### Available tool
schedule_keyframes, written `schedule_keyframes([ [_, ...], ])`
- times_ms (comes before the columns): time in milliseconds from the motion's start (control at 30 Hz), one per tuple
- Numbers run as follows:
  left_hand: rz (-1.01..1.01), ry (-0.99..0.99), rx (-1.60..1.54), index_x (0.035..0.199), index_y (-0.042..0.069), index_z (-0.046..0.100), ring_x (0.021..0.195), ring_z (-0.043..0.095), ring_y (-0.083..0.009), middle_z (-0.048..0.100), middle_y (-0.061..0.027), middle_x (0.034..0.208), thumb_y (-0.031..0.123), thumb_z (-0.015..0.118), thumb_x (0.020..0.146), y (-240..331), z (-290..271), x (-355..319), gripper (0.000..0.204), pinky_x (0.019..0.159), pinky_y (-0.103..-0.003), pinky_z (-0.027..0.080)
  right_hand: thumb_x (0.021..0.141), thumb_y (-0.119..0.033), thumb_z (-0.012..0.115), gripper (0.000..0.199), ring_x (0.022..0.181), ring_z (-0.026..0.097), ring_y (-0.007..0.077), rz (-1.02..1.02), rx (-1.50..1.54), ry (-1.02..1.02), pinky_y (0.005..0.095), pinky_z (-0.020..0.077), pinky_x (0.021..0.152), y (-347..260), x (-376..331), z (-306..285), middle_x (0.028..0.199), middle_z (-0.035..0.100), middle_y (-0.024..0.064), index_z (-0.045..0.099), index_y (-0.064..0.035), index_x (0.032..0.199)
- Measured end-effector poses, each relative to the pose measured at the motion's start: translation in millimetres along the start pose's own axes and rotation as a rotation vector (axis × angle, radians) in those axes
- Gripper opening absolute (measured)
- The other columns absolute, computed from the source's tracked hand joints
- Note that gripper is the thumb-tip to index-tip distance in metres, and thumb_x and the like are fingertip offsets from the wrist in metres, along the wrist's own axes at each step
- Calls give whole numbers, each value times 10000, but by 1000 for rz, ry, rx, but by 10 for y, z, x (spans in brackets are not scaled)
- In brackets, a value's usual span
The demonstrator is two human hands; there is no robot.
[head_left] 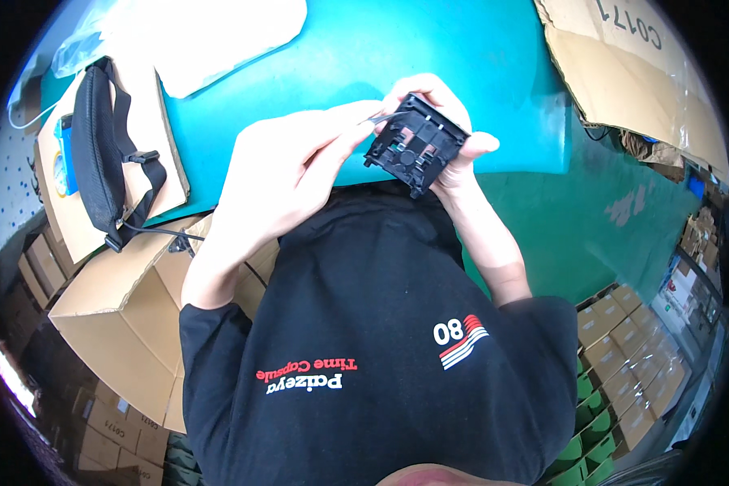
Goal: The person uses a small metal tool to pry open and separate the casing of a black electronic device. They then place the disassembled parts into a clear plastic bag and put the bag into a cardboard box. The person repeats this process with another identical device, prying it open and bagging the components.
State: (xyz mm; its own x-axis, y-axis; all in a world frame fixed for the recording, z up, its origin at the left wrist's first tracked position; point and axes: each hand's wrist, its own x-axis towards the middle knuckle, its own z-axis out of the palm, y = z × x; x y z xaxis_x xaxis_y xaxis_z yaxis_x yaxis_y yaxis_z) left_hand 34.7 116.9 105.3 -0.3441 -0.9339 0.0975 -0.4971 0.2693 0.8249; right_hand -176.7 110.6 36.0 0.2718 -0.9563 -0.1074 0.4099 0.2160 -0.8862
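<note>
My right hand holds a small, squarish black plastic housing by its far and right edges, tilted over the table's near edge. Its open inner side shows ribs, slots, a round recess and a few small coppery parts. From the left, my left hand reaches in with fingertips pinched together at the housing's far left corner. A thin pale piece, like a wire or slim strip, runs from those fingertips onto the housing. Its exact kind is too small to make out.
A teal mat covers the table. White plastic sheeting lies far left, near a black strap bag on cardboard. An open carton stands below left, another carton far right. Small boxes are stacked lower right.
</note>
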Motion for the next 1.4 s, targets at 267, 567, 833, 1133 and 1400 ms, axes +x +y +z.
schedule_keyframes([
  [267, 50, 96, 130, 1178, 40, 741, 574, 436, -120, 644, -53, 765, 66, 790, 870, 441, -125, -95, 312, 540, -251, 385, 708, -554, 908, 922, 1041, 674, 293, -345, 354, -208, 420, 593, 911, 159, 100, -121, 1153, 629, 214, 499, 41, 1282],
  [567, 149, 239, -5, 1123, 11, 756, 558, 412, -31, 729, -16, 843, 9, 819, 848, 358, 69, 51, 282, 488, -199, 321, 626, -461, 999, 1005, 1109, 636, 268, -351, 146, -91, 402, 522, 1012, 46, 0, 2, 1193, 612, 196, 481, 68, 1305],
  [833, 172, 265, 38, 1091, 6, 769, 593, 523, -40, 758, -55, 874, -17, 807, 849, 278, 131, 56, 247, 517, -201, 391, 485, -463, 1040, 1096, 1098, 630, 239, -493, -34, -53, 380, 503, 988, 108, 5, 0, 1199, 614, 153, 514, 51, 1298],
  [1133, -59, 184, -184, 1093, -4, 772, 577, 417, 15, 545, 76, 632, 26, 750, 929, 328, 84, 98, 168, 519, -183, 290, 535, -464, 1020, 1033, 1060, 660, 268, -717, -381, -5, 390, 539, 934, 136, 12, -29, 1187, 619, 163, 520, 41, 1286],
  [1400, -272, 197, -391, 1049, 9, 771, 587, 375, 41, 529, 120, 657, 32, 740, 944, 356, 147, 75, 112, 530, -178, 231, 452, -415, 1054, 987, 1049, 633, 244, -876, -583, 43, 356, 513, 907, 54, 36, -14, 1162, 629, 135, 616, 20, 1222],
])
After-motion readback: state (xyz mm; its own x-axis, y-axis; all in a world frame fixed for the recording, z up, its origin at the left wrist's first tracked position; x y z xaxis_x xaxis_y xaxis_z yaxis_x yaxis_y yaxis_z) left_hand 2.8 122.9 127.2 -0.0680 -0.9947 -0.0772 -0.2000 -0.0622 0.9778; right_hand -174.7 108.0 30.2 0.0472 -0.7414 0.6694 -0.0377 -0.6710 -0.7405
